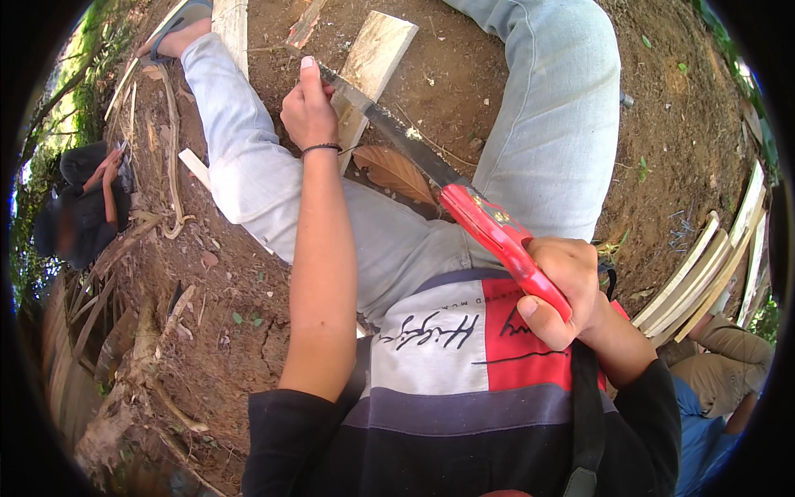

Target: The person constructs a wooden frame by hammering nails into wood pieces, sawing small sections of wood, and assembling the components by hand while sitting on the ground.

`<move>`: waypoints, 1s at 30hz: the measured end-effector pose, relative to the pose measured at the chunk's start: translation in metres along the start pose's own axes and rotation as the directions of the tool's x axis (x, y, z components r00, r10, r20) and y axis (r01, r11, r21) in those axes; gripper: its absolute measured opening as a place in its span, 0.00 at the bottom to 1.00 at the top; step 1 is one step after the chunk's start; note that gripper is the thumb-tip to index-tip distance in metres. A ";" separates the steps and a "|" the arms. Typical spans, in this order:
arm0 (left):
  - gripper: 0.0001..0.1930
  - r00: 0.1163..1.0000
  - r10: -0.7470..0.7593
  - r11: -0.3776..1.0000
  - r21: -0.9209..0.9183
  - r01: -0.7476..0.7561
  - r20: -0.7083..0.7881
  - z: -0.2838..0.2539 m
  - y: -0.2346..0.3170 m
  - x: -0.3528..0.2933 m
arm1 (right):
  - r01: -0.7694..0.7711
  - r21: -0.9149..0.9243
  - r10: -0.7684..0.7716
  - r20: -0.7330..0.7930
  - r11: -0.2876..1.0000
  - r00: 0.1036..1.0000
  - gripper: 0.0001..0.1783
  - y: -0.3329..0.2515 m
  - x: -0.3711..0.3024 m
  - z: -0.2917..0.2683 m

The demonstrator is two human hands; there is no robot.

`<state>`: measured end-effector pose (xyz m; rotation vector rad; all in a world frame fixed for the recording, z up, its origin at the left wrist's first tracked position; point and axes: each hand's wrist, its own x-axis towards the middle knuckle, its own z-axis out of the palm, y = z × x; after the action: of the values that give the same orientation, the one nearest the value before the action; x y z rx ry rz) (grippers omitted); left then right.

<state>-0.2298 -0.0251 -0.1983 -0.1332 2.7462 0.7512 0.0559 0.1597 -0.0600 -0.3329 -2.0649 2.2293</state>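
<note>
Though well apart, left foremost, hands (310, 116) (566, 286) on red-handled blade (455, 203).

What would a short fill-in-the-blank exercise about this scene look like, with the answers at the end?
1. The right hand grips a long-bladed tool by its handle, whose main colour is ____.
2. The left hand is at the far end of the tool's dark, narrow ____.
3. A thin dark bracelet circles the person's ____ wrist.
4. The large dry leaf is ____ in colour.

Missing words: red; blade; left; brown.
</note>
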 end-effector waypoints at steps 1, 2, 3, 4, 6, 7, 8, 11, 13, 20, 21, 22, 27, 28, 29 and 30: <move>0.38 1.000 0.000 1.000 -0.004 0.000 -0.002 0.001 0.000 -0.001 | -0.001 0.007 0.001 -0.003 1.000 1.000 0.12 -0.001 0.000 0.000; 0.38 1.000 0.002 1.000 -0.006 -0.002 -0.006 0.001 0.000 -0.001 | -0.024 0.017 0.025 -0.008 1.000 1.000 0.12 0.000 0.000 0.001; 0.38 1.000 0.001 1.000 -0.005 -0.001 -0.009 0.000 0.000 0.000 | -0.048 0.027 0.048 -0.014 0.998 0.999 0.12 0.001 -0.001 0.002; 0.38 1.000 0.001 1.000 -0.004 -0.001 -0.012 0.000 0.002 0.001 | -0.071 0.038 0.071 -0.020 0.997 0.997 0.12 0.002 -0.002 0.002; 0.37 1.000 -0.001 1.000 -0.016 0.001 -0.009 0.000 0.003 -0.002 | -0.083 0.043 0.084 -0.011 0.996 0.996 0.12 0.005 -0.001 -0.004; 0.37 1.000 -0.001 1.000 -0.029 0.001 -0.006 0.000 0.004 -0.002 | -0.089 0.045 0.090 -0.006 0.995 0.996 0.12 0.005 -0.001 -0.006; 0.37 1.000 0.006 0.999 -0.042 -0.007 -0.005 -0.001 0.006 0.000 | -0.114 0.064 0.115 -0.009 0.991 0.993 0.12 0.000 0.001 -0.008; 0.37 1.000 -0.004 1.000 -0.008 0.004 0.024 0.000 -0.003 0.002 | -0.061 0.054 0.060 0.031 0.997 0.998 0.12 -0.003 -0.005 -0.007; 0.36 0.999 -0.029 0.999 -0.023 0.030 0.032 -0.001 0.000 0.007 | -0.074 0.042 0.073 0.026 0.996 0.997 0.12 0.001 0.000 -0.009; 0.38 0.996 -0.087 0.996 0.032 0.086 0.038 0.001 0.002 0.007 | -0.083 0.086 0.080 0.044 0.993 0.996 0.11 -0.001 0.003 -0.013; 0.38 0.993 -0.110 0.994 0.025 0.108 0.051 0.002 0.000 0.007 | -0.080 0.065 0.078 0.034 0.995 0.996 0.11 0.003 0.007 -0.012; 0.38 0.986 -0.142 0.989 -0.033 0.145 0.085 0.002 -0.002 0.012 | -0.076 0.044 0.075 0.024 0.996 0.997 0.10 0.009 0.011 -0.010; 0.38 0.997 -0.063 0.996 0.067 0.059 0.045 0.002 0.006 0.004 | -0.093 0.101 0.093 0.007 0.991 0.996 0.13 0.006 -0.006 -0.016; 0.38 0.997 -0.066 0.994 0.088 0.061 0.045 0.000 0.008 0.007 | -0.106 0.102 0.105 0.016 0.989 0.994 0.13 0.006 -0.002 -0.016; 0.38 0.996 -0.073 0.992 0.106 0.067 0.053 0.001 0.008 0.004 | -0.108 0.090 0.107 0.013 0.990 0.994 0.13 0.009 0.002 -0.015; 0.39 0.995 -0.078 0.994 0.078 0.073 0.058 0.001 0.009 0.005 | -0.106 0.069 0.106 0.006 0.992 0.994 0.13 0.013 0.009 -0.014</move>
<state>-0.2355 -0.0171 -0.1968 -0.1936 2.6911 0.6195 0.0511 0.1739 -0.0745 -0.4441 -2.0104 2.3560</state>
